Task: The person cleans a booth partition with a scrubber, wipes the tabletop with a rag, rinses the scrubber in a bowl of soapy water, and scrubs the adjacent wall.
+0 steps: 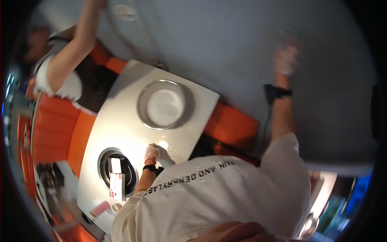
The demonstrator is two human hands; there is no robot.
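My left hand point(152, 152), in a clear plastic glove with a red band and a black strap at the wrist, is at the white table point(193, 105). Its fingers look curled together; whatever they may hold is hidden. A wide round metal basin point(163, 105) stands on the table beyond it. My right hand point(287, 58), also in a clear glove, reaches far out over the grey wall-like surface point(225, 40). Motion smears its fingers, and I cannot tell what is in them. A black band point(278, 92) circles that wrist.
A round black recess point(105, 165) in the table holds a white-and-pink box point(117, 187). A pink roll point(100, 208) lies near the table's edge. Orange seats point(54, 125) flank the table. At the upper left, another person's arm point(74, 56) reaches up to the grey surface.
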